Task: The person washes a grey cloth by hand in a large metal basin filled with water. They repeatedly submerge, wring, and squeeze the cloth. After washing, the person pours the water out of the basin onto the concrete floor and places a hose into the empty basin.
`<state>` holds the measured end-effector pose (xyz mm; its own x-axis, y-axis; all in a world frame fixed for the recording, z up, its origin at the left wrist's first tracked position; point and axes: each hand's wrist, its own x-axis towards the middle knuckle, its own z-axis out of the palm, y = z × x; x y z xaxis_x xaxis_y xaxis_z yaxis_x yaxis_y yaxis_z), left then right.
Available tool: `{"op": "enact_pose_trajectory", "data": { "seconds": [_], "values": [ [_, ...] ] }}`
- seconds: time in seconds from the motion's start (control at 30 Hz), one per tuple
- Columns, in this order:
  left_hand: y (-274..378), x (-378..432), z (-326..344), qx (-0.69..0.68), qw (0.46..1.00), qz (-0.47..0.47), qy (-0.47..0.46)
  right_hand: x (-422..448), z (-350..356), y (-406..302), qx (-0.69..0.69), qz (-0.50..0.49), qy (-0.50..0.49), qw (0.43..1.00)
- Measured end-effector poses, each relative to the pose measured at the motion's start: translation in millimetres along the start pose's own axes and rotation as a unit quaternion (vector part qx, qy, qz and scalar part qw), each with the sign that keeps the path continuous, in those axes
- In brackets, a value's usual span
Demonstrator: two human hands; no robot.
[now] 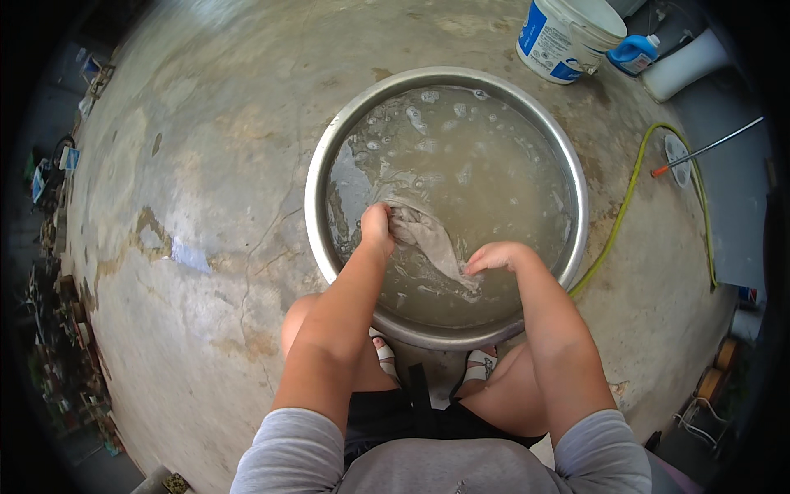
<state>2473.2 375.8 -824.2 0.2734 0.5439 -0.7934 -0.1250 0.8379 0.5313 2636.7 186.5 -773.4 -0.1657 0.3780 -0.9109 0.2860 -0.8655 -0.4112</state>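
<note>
A large round metal basin [320,238] full of cloudy, sudsy water stands on the floor before me. A wet, light grey-beige cloth [430,239] lies stretched and partly folded at the water's surface, in the near left part of the basin. My left hand [376,225] grips its upper left end in a closed fist. At the lower right end, my right hand [495,256] pinches the cloth's edge between thumb and fingers. Part of the cloth is hidden under the murky water.
A white plastic bucket [555,52] and a blue detergent bottle [634,54] stand beyond the basin at the upper right. A yellow-green hose [631,185] curves along the right side, near a metal rod with an orange end [710,146]. Potted plants [58,358] line the far left.
</note>
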Motion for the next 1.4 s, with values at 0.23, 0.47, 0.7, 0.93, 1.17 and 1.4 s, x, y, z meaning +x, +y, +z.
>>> {"op": "enact_pose_trajectory", "data": {
  "seconds": [0.23, 0.47, 0.7, 0.93, 1.17, 1.4],
  "values": [
    [0, -32, 33, -0.032, 0.989, -0.092, -0.111, 42, 19, 17, 0.204, -0.034, 0.247, 0.947],
    [30, -81, 58, -0.022, 0.858, -0.279, -0.431, 68, 36, 12, 0.342, -0.080, 0.162, 0.922],
    [41, -119, 61, -0.051, 0.852, -0.243, -0.461, 47, 31, -14, 0.501, -0.224, 0.098, 0.830],
    [81, -90, 50, -0.074, 0.889, -0.204, -0.402, 44, 5, 12, 0.652, -0.309, 0.106, 0.685],
    [51, -31, 21, 0.660, 0.725, 0.194, -0.042, 28, -18, 9, 0.601, -0.188, 0.358, 0.689],
    [-1, -47, 23, 0.879, 0.430, 0.190, -0.074, 65, 22, 5, 0.266, -0.087, 0.522, 0.806]
  ]
}}
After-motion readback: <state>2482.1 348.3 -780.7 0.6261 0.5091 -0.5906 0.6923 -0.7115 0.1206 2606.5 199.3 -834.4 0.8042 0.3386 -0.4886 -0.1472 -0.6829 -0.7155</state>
